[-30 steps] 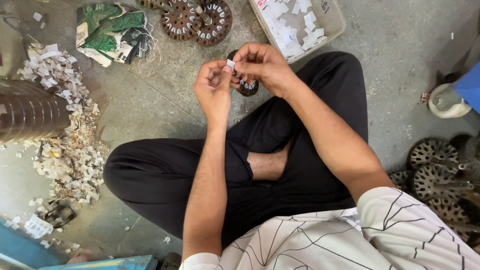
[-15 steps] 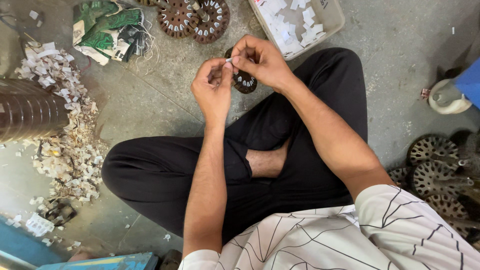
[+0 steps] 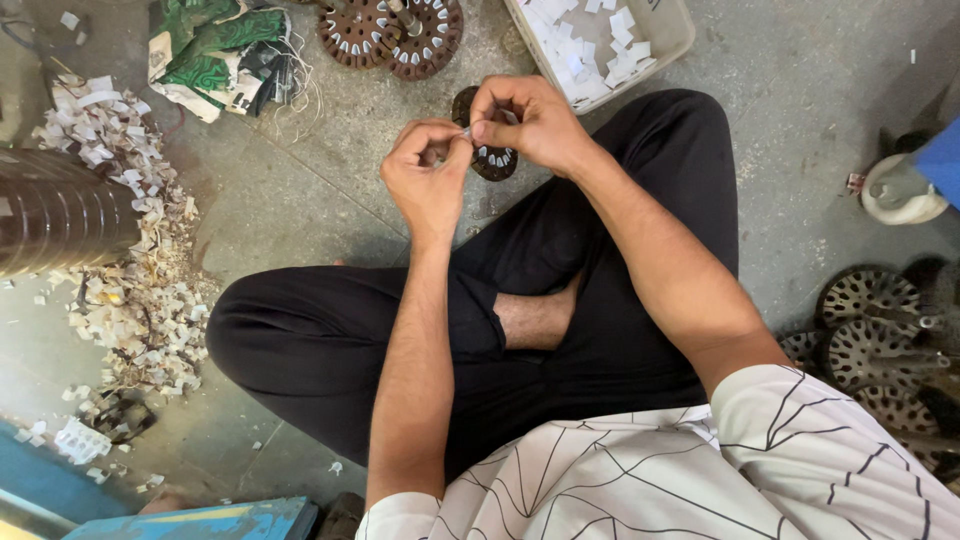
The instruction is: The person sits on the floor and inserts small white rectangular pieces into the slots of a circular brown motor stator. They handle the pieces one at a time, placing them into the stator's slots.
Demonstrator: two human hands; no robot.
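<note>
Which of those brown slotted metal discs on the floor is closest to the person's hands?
The small dark disc lying right beneath the right hand, partly hidden by it. The two rust-brown discs lie farther up, beside the green wrapper.

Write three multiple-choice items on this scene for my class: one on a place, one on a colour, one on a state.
1. Where is the tray of white paper slips?
A. ahead of the hands
B. on the lap
C. behind the person

2. What colour are the trousers?
A. white
B. black
C. green

3. How do the left hand and right hand stand?
A. flat on the floor
B. wide apart
C. fingertips pinched together on a small white slip

Answers: A, the tray lies beyond the hands; B, the legs are black; C, both hands meet at the slip.
</note>
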